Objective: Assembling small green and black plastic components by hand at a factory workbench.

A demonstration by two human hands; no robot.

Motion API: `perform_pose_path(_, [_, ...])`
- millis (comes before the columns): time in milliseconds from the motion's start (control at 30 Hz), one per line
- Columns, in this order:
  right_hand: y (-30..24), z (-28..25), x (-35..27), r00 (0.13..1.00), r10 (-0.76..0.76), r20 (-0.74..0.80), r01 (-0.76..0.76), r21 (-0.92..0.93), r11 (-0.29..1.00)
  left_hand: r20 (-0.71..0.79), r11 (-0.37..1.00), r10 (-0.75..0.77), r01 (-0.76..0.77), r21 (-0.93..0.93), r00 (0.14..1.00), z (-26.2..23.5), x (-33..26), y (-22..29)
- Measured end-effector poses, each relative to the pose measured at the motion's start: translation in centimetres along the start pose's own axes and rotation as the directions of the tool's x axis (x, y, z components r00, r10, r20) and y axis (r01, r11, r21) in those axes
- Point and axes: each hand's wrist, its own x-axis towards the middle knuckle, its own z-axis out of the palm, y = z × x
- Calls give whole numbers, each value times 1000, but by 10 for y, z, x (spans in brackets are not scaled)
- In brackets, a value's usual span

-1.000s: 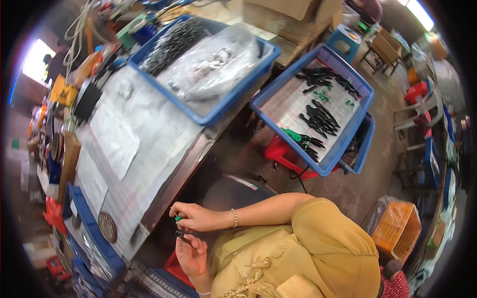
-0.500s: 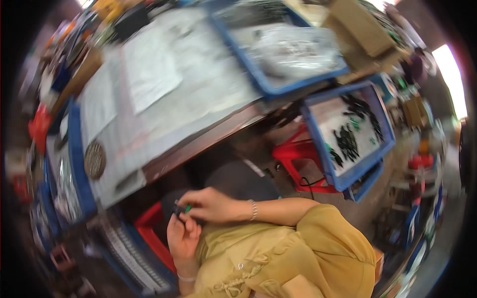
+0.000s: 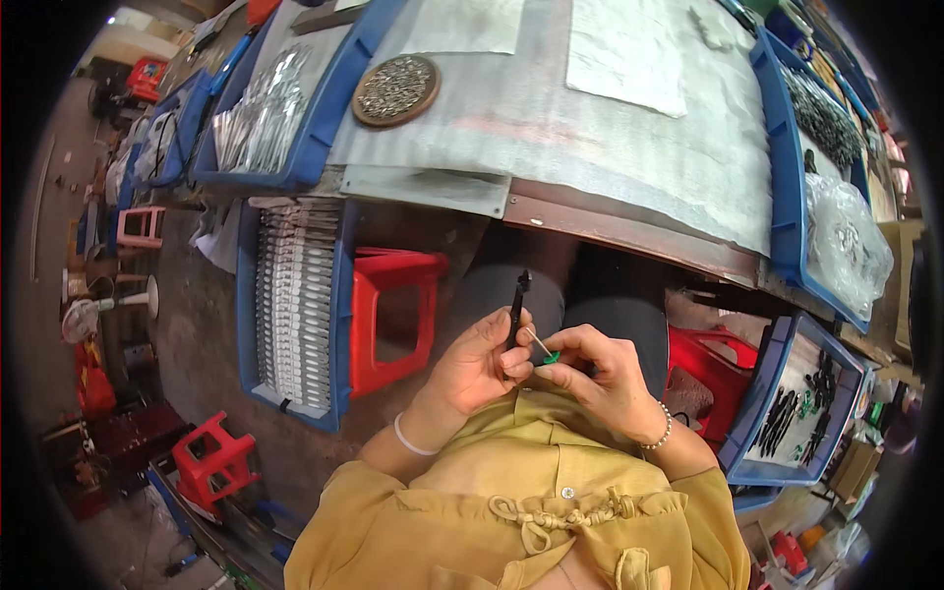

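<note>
My left hand (image 3: pixel 477 364) is closed around a slim black part (image 3: pixel 518 305), which stands nearly upright with its notched tip above the fingers. Beside it, my right hand (image 3: pixel 608 372) pinches a small green piece (image 3: pixel 552 358) between thumb and forefinger. A thin pale rod (image 3: pixel 537 341) slants from the green piece toward the black part. Whether the rod touches the black part I cannot tell. Both hands are close together above my lap, in front of the table edge.
A white-covered table (image 3: pixel 678 157) carries a round dish of small metal pieces (image 3: pixel 433 90). Blue trays (image 3: pixel 337 379) flank me. At the right, another blue tray (image 3: pixel 733 457) holds black and green parts beside a red stool (image 3: pixel 688 379). A second red stool (image 3: pixel 364 320) stands left.
My view has turned to the left, bringing the tray of rowed metal parts fully into sight. The black part now stands out clearly above my left fingers; both hands remain close together.
</note>
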Motion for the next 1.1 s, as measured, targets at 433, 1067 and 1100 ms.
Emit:
perform_pose_path(433, [9,4,16,992,-4,-128,0,-28,1000,-29,993,-68,71,99,997,-1,20,18])
perform_pose_path(1067, [19,-3,14,978,199,56,-200,2,980,-183,787,49,75,613,982,2,17,22])
perform_pose_path(1100, [23,-1,11,994,101,41,-98,-82,992,-217,733,54,109,671,975,4,17,21])
